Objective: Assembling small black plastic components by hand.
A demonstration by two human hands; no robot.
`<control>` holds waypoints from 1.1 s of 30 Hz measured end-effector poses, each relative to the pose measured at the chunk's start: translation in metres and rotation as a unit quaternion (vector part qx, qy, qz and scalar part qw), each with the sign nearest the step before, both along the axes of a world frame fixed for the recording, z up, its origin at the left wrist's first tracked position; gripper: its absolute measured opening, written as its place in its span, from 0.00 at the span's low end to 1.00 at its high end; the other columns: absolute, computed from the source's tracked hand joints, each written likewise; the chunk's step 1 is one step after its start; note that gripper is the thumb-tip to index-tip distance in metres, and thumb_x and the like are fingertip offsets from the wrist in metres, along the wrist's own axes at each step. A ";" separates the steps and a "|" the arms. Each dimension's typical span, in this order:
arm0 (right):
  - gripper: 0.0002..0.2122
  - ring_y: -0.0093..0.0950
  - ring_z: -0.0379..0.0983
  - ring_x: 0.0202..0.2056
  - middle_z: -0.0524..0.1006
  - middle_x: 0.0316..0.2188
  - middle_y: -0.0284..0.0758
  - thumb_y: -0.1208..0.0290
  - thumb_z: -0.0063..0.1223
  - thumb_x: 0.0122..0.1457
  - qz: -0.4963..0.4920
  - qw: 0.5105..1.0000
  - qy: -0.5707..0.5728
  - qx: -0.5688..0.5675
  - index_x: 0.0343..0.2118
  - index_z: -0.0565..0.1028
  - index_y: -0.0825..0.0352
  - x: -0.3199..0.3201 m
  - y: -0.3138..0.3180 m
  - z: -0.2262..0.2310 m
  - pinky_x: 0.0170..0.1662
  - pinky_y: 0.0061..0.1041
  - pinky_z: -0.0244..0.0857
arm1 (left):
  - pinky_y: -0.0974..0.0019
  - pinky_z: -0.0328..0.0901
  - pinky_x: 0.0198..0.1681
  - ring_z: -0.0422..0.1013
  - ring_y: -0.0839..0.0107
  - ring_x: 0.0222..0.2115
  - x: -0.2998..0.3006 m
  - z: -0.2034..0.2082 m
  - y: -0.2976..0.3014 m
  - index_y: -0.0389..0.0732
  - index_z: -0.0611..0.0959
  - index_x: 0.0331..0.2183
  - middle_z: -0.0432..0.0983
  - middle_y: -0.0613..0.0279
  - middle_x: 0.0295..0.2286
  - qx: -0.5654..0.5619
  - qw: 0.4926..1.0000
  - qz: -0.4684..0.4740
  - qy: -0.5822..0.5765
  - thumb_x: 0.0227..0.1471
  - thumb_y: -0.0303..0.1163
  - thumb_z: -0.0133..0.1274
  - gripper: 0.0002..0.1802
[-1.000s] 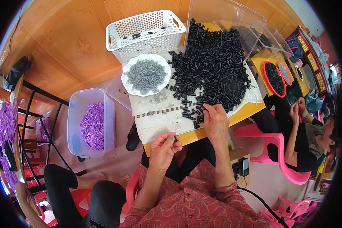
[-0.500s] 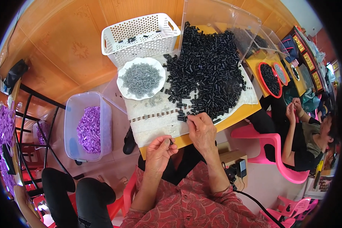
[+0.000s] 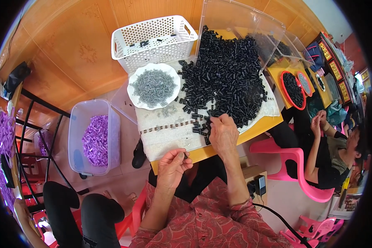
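Note:
My left hand [image 3: 172, 167] is closed just off the table's front edge, thumb and fingertips pinching a small black plastic piece [image 3: 187, 155]. My right hand [image 3: 224, 135] reaches to the near edge of a large heap of short black plastic pieces [image 3: 227, 74]. Its fingers are bent together and point down among the pieces; the fingertips are partly hidden, so what they grip does not show. Left of the heap, a white scalloped plate [image 3: 133, 91] holds many small clear-grey plastic pieces [image 3: 154, 87]. A few more grey bits lie on the white cloth [image 3: 159, 144] below it.
A white perforated basket [image 3: 153, 51] with several black pieces stands behind the plate. Clear plastic panels [image 3: 239, 22] rise behind the heap. On the floor at left, a clear tub [image 3: 76, 144] holds purple pieces. Another person [image 3: 326, 153] sits at right on a pink chair [image 3: 304, 177].
My right hand has moved slightly farther in, onto the heap's near edge, and some black pieces there have shifted toward me. My left hand keeps its pinch in nearly the same place.

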State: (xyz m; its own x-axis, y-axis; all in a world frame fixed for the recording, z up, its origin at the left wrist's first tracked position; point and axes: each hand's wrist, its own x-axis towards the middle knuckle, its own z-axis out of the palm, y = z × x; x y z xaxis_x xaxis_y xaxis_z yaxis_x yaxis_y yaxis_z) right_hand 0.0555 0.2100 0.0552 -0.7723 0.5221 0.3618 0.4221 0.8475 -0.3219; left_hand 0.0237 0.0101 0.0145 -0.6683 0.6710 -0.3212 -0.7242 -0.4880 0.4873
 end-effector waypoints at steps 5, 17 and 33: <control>0.09 0.38 0.73 0.33 0.75 0.28 0.39 0.81 0.55 0.50 0.049 0.994 0.074 -0.072 0.36 0.79 0.65 0.003 0.009 -0.003 0.36 0.34 0.67 | 0.67 0.74 0.34 0.75 0.71 0.30 0.000 -0.001 0.000 0.35 0.79 0.41 0.77 0.56 0.34 0.003 1.000 0.001 -0.002 0.58 0.26 0.50 0.09; 0.06 0.40 0.74 0.29 0.76 0.28 0.40 0.80 0.56 0.51 -0.047 0.993 0.095 -0.054 0.33 0.78 0.67 0.024 0.026 0.006 0.33 0.34 0.67 | 0.64 0.74 0.34 0.77 0.69 0.30 -0.001 -0.002 0.000 0.35 0.79 0.41 0.78 0.56 0.35 0.003 1.000 0.002 -0.004 0.58 0.25 0.51 0.09; 0.04 0.38 0.70 0.35 0.72 0.28 0.37 0.77 0.57 0.47 -0.044 0.999 -0.021 -0.024 0.27 0.79 0.66 0.006 0.020 0.003 0.38 0.37 0.63 | 0.64 0.75 0.35 0.77 0.69 0.31 -0.002 -0.002 0.000 0.34 0.79 0.41 0.77 0.55 0.35 0.013 1.000 0.001 -0.001 0.58 0.25 0.50 0.09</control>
